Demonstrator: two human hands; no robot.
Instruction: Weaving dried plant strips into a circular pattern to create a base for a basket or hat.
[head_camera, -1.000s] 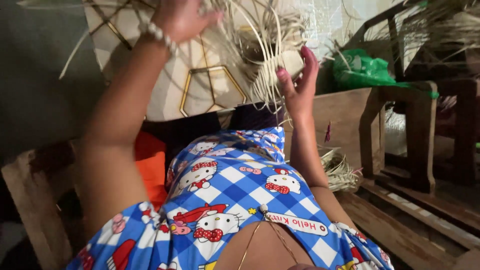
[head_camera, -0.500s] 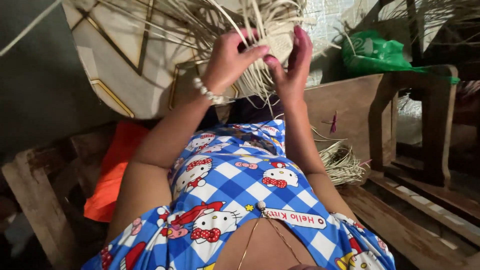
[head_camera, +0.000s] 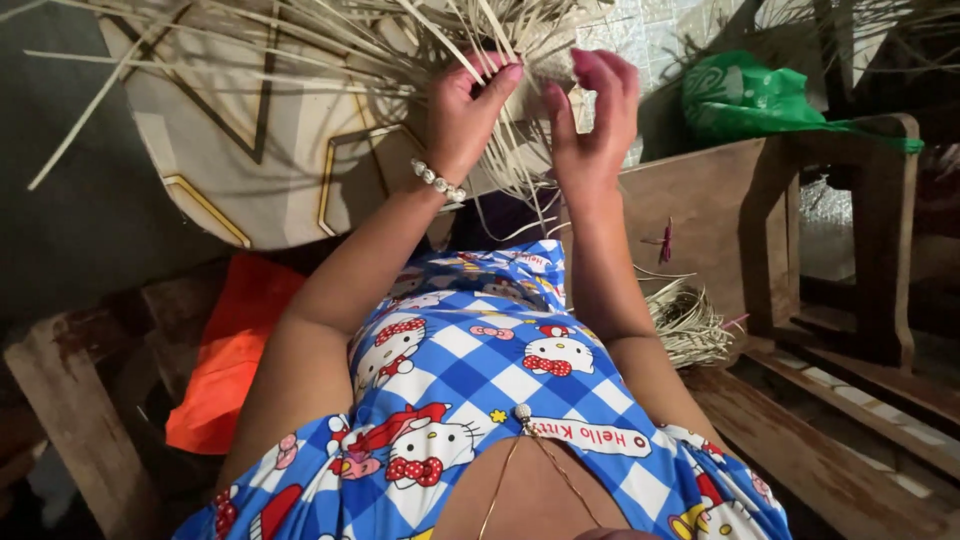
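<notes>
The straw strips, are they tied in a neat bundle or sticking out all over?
Sticking out. The straw strips fan loose in many directions above the left hand and right hand.

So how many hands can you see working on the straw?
2. The left hand, with a bead bracelet at its wrist, grips the straw strips near the top middle. The right hand is just beside it, fingers up against the same strips. No other hands show.

L hand (head_camera: 465, 110) & R hand (head_camera: 590, 120) raised close together, both pinching pale straw strips (head_camera: 300, 40) fanning out up and left. Pearl bracelet (head_camera: 438, 181) on L wrist. Round patterned board (head_camera: 230, 160) behind. Orange cloth (head_camera: 235, 350) by wooden bench (head_camera: 790, 460) at left; loose straw bundle (head_camera: 690, 325) on bench's right side; green bag (head_camera: 760, 100) top right.
</notes>
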